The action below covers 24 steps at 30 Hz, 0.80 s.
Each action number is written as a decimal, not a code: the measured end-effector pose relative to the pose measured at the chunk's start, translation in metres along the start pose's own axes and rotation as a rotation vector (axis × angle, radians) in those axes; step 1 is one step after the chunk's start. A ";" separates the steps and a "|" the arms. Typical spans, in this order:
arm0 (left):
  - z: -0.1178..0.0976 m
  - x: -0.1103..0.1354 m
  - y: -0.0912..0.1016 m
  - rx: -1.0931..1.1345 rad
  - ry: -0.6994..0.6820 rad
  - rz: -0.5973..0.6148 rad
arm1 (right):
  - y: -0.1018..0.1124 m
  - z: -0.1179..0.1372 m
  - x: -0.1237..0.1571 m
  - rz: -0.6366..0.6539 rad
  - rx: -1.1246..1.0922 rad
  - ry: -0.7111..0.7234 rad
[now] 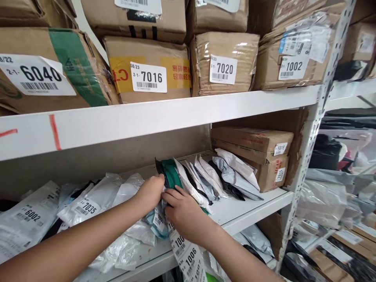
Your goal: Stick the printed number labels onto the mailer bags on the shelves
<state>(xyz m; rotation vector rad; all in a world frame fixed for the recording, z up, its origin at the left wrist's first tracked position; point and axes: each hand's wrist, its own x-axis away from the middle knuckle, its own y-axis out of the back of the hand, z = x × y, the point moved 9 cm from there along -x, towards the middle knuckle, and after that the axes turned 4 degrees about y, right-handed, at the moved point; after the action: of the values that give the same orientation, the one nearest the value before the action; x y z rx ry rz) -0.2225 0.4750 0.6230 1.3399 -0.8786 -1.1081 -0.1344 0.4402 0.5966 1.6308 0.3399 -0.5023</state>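
My left hand (151, 191) is closed at the near edge of a dark mailing bag (160, 166) that stands in the row on the lower shelf; its fingertips are partly hidden. Beside it, my right hand (186, 213) bends its fingers against a green mailing bag (171, 172). A long strip of number labels (189, 254) hangs from under the right hand, one reading 1006; the hand's hold on it is partly covered. Just below the left hand is a bluish bag (160, 227) with a label. White and grey bags (210, 176) lean to the right of my hands.
Clear plastic bags, one labelled 7035 (86, 207), lie to the left. Two stacked cartons (255, 145) stand at the right end. The upper shelf's white beam (176, 119) runs above my hands, under labelled cartons (223, 62). A perforated post (305, 156) rises at right.
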 end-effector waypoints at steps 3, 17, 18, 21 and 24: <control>0.004 0.005 -0.002 -0.026 0.023 -0.005 | -0.001 -0.008 0.000 0.015 -0.048 0.024; -0.005 0.053 -0.006 -0.004 -0.288 0.091 | 0.008 -0.025 0.017 -0.005 -0.121 -0.042; 0.000 0.055 -0.011 0.077 -0.238 0.139 | 0.014 -0.025 0.022 -0.036 -0.174 -0.041; 0.009 0.055 -0.020 0.208 -0.170 0.153 | 0.025 -0.022 0.044 -0.174 -0.458 -0.108; 0.012 0.047 -0.023 0.229 -0.147 0.077 | -0.010 0.009 0.058 -0.141 -0.847 -0.039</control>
<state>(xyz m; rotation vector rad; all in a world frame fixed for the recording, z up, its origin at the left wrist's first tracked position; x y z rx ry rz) -0.2230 0.4293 0.5956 1.4097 -1.1849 -1.0804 -0.0903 0.4287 0.5582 0.7790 0.5504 -0.4124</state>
